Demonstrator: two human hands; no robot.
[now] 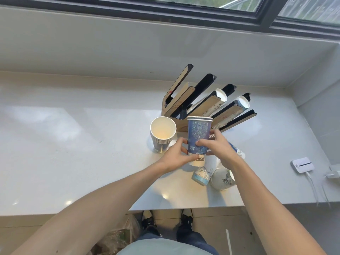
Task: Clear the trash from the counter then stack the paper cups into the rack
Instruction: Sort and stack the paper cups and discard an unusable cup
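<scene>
Both hands hold a small upright stack of blue patterned paper cups above the counter. My left hand grips its lower part and my right hand grips its middle. A stack of grey cups with white insides stands just left of it. Behind stands the cardboard cup rack with slanted slots, two of them holding cups. A light blue cup and a white cup lie on their sides below my right hand. Another cup shows behind my right wrist.
The white counter runs wide to the left, with a wall and window ledge behind. A small white device with cables sits at the right. A plastic bag lies on the floor below the counter edge, beside my feet.
</scene>
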